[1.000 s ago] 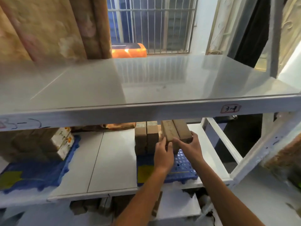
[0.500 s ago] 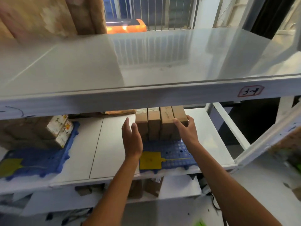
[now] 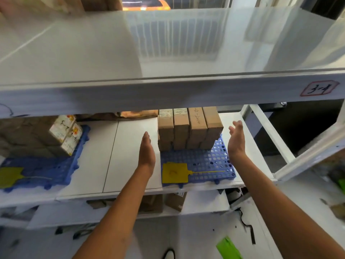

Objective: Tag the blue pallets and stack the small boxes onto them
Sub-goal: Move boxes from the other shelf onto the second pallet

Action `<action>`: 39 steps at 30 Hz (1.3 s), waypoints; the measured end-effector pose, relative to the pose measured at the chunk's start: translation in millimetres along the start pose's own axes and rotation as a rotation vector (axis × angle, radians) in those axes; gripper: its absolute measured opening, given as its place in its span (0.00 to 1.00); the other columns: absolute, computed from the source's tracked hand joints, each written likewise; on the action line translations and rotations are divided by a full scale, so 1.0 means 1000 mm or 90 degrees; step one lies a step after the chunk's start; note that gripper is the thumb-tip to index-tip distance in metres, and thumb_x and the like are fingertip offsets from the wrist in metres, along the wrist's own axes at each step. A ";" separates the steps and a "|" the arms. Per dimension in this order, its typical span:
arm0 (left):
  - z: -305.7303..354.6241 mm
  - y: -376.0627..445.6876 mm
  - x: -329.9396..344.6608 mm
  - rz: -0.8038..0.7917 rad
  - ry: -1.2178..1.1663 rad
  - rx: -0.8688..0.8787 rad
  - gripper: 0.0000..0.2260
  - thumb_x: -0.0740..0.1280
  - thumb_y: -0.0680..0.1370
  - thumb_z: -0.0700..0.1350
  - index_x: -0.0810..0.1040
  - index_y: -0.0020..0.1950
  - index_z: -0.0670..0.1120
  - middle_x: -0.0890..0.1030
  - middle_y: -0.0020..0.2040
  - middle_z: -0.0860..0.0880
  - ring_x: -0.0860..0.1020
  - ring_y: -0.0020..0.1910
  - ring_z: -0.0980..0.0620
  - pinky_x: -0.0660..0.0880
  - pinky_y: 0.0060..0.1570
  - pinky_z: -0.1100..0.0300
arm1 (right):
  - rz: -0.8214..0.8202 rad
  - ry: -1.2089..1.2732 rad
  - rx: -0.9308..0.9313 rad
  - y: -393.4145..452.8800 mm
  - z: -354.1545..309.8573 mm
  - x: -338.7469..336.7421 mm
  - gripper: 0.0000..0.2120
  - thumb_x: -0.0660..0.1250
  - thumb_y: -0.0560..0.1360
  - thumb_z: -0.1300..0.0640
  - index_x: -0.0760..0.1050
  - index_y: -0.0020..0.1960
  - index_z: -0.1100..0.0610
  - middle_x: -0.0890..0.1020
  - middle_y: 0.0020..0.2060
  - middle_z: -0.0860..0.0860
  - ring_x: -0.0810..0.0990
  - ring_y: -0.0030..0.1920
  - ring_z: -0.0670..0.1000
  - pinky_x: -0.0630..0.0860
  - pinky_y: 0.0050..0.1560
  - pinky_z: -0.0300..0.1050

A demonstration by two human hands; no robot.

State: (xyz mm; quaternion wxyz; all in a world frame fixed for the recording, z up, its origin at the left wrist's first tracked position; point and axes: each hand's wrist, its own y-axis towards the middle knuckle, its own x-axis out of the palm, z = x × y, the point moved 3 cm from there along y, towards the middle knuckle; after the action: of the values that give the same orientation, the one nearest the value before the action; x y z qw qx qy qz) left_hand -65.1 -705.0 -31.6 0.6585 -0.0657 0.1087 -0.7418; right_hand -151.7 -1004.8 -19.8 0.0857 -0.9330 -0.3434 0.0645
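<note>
A blue perforated pallet [image 3: 209, 165] lies on the middle shelf with a yellow tag [image 3: 174, 173] on its front left. Several small brown boxes [image 3: 189, 128] stand in a tight row at the pallet's back. My left hand [image 3: 147, 155] is flat and open just left of the boxes, apart from them. My right hand [image 3: 236, 140] is open to their right, also not touching. A second blue pallet [image 3: 43, 171] on the left carries its own yellow tag [image 3: 10, 177] and a stack of boxes [image 3: 64, 134].
The upper shelf [image 3: 168, 90] overhangs the work area, with a label [image 3: 319, 88] on its front edge. A white frame strut [image 3: 268, 131] runs along the right. More boxes [image 3: 164, 201] sit on the lower shelf. A green object [image 3: 228, 248] lies on the floor.
My right hand set the two boxes down beside the others and let go. Both hands have drawn back and opened on either side of the row. The view has tilted down.
</note>
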 end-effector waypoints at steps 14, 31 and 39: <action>-0.030 0.008 0.018 -0.100 -0.006 -0.107 0.22 0.44 0.85 0.62 0.77 0.57 0.61 0.79 0.58 0.60 0.78 0.48 0.65 0.74 0.37 0.73 | -0.107 0.005 0.131 0.002 0.045 0.021 0.25 0.45 0.86 0.37 0.79 0.61 0.45 0.84 0.55 0.47 0.81 0.57 0.47 0.75 0.54 0.45; -0.028 0.008 0.033 -0.119 -0.043 -0.106 0.17 0.48 0.86 0.57 0.76 0.61 0.61 0.80 0.51 0.65 0.80 0.48 0.63 0.75 0.32 0.75 | -0.063 0.028 0.132 0.008 0.041 0.003 0.20 0.50 0.85 0.36 0.75 0.63 0.44 0.82 0.51 0.41 0.78 0.57 0.50 0.73 0.52 0.44; -0.054 0.004 -0.003 0.053 0.206 0.008 0.19 0.57 0.86 0.49 0.70 0.76 0.49 0.72 0.75 0.49 0.71 0.72 0.52 0.68 0.64 0.60 | 0.113 -0.177 0.024 0.013 0.056 -0.037 0.22 0.53 0.84 0.45 0.78 0.67 0.55 0.82 0.64 0.54 0.78 0.61 0.54 0.73 0.63 0.53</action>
State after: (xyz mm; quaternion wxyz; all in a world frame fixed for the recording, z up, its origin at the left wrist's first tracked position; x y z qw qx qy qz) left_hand -73.5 -698.7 -84.3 0.6629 0.0628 0.2114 -0.7155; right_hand -181.4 -1031.8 -75.0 0.0485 -0.9401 -0.2667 0.2068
